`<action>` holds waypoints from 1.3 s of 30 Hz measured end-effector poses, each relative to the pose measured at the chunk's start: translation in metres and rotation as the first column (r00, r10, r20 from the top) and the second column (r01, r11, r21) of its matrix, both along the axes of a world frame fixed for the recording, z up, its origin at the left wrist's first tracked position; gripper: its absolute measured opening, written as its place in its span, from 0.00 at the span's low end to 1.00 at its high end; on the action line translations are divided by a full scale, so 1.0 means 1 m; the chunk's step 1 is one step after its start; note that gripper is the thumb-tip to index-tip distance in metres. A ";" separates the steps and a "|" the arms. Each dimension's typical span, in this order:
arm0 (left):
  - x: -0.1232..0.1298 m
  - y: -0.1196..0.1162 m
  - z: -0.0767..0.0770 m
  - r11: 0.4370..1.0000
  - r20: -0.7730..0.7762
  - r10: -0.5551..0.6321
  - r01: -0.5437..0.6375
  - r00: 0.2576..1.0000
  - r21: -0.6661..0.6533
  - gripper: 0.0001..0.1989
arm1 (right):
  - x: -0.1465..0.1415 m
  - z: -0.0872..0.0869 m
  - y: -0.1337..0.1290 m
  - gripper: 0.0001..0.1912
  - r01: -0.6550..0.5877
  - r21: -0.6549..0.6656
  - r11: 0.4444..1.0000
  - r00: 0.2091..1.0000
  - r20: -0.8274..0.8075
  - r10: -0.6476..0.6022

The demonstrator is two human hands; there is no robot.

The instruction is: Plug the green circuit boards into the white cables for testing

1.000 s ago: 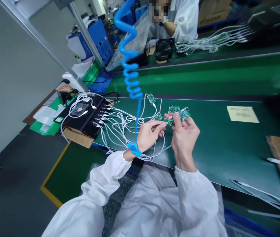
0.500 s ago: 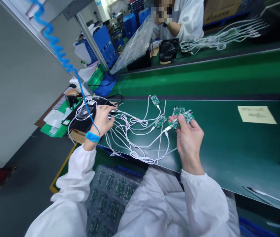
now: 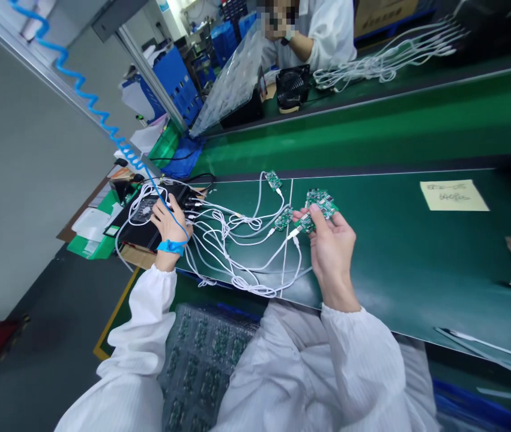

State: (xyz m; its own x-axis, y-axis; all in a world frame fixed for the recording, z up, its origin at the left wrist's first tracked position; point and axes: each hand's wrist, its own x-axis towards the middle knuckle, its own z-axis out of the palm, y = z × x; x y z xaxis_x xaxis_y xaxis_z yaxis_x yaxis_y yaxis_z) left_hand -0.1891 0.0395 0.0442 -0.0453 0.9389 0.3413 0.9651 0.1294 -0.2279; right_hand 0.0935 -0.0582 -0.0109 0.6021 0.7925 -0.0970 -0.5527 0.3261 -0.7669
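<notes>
My right hand (image 3: 332,249) pinches green circuit boards (image 3: 322,207) between thumb and fingers, above the bench. A white cable plug (image 3: 294,231) meets the lower board at its left end. My left hand (image 3: 170,225), wearing a blue wrist strap (image 3: 172,246), lies over a black box (image 3: 147,237) with its fingers apart and nothing visible in them. Several white cables (image 3: 223,231) run from the box's right side across the bench. Two more circuit boards, one at the back (image 3: 274,180) and one beside my right hand (image 3: 283,219), lie on cable ends.
A yellow note (image 3: 454,195) lies on the green bench (image 3: 399,258) at the right. A clear tray of circuit boards (image 3: 205,360) is below the bench edge, left of my legs. Across the bench sits a person (image 3: 331,36) near a black fan (image 3: 293,88). A coiled blue cord (image 3: 97,111) hangs at left.
My left hand has moved from the cable plugs at the box's right side back onto the box top. The right hand still holds the boards. The whole view has shifted slightly.
</notes>
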 end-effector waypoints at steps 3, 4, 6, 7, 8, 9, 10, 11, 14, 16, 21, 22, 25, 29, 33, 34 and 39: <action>-0.001 0.005 -0.004 0.999 0.005 0.041 -0.041 0.999 -0.029 0.49 | 0.001 0.000 0.000 0.19 -0.002 -0.001 1.000 1.000 -0.007 0.002; -0.001 0.006 -0.005 0.998 0.011 0.052 -0.052 0.999 -0.038 0.49 | 0.001 0.000 0.000 0.19 -0.004 0.000 1.000 1.000 -0.005 0.004; -0.002 0.007 -0.006 0.997 0.027 0.070 -0.069 0.997 -0.043 0.49 | 0.001 0.000 0.000 0.19 -0.008 -0.004 1.000 1.000 0.001 0.008; -0.002 0.008 -0.006 0.996 0.035 0.077 -0.076 0.996 -0.039 0.50 | 0.001 0.000 0.000 0.19 -0.009 -0.010 1.000 1.000 0.003 0.010; -0.003 0.009 -0.006 0.996 0.041 0.082 -0.081 0.996 -0.034 0.50 | 0.001 -0.001 0.000 0.19 -0.010 -0.016 1.000 1.000 0.004 0.010; -0.003 0.009 -0.006 0.996 0.048 0.089 -0.088 0.995 -0.030 0.51 | 0.001 -0.001 0.000 0.19 -0.009 -0.023 1.000 1.000 0.004 0.009; -0.004 0.010 -0.006 0.996 0.055 0.092 -0.090 0.994 -0.028 0.52 | 0.001 -0.001 0.000 0.19 -0.008 -0.027 1.000 1.000 0.005 0.008; -0.004 0.010 -0.006 0.996 0.067 0.088 -0.086 0.994 -0.026 0.52 | 0.001 -0.002 0.000 0.19 -0.007 -0.029 1.000 1.000 0.007 0.007; -0.008 0.012 -0.006 0.999 0.129 0.047 -0.046 0.990 -0.013 0.52 | 0.002 -0.003 0.000 0.19 -0.009 -0.032 0.999 1.000 0.021 0.010; -0.011 0.013 -0.009 1.000 0.172 -0.010 0.013 0.985 -0.015 0.51 | 0.003 -0.004 -0.002 0.19 -0.002 -0.038 0.999 0.999 0.037 0.003; -0.013 0.009 -0.011 0.998 0.158 -0.063 0.059 0.985 0.027 0.52 | 0.009 -0.012 -0.008 0.19 0.016 -0.054 0.998 0.998 0.066 -0.013; -0.009 0.005 -0.008 0.997 0.138 -0.070 0.063 0.988 0.054 0.52 | 0.011 -0.015 -0.010 0.19 0.007 -0.060 0.998 0.997 0.080 -0.002; 0.016 -0.018 0.009 0.980 0.108 -0.185 0.175 0.977 0.092 0.38 | 0.016 -0.023 -0.016 0.19 0.005 -0.116 0.993 0.983 0.183 0.016; 0.079 -0.065 0.017 0.686 0.344 -0.630 0.706 0.696 -0.174 0.14 | 0.022 -0.033 -0.019 0.19 0.029 -0.177 0.984 0.961 0.276 0.021; 0.135 -0.103 -0.011 0.272 0.456 -0.710 0.806 0.538 -0.526 0.13 | 0.025 -0.039 -0.016 0.17 0.019 -0.165 0.986 0.984 0.178 0.011; 0.143 -0.108 -0.020 0.288 0.403 -0.731 0.785 0.550 -0.549 0.13 | 0.025 -0.039 -0.015 0.18 0.024 -0.168 0.985 0.989 0.146 0.000; 0.156 -0.111 -0.042 0.332 0.266 -0.800 0.766 0.538 -0.550 0.14 | 0.029 -0.036 -0.012 0.22 0.031 -0.150 0.988 0.997 0.073 -0.020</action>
State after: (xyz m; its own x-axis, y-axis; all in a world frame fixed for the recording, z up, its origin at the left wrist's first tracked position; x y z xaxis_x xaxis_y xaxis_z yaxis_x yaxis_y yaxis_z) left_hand -0.0328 -0.0712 0.0017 0.8150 0.5187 -0.2583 0.5380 -0.8429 0.0049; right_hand 0.1229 -0.0699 -0.0466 0.6314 0.7563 -0.1711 -0.4885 0.2166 -0.8453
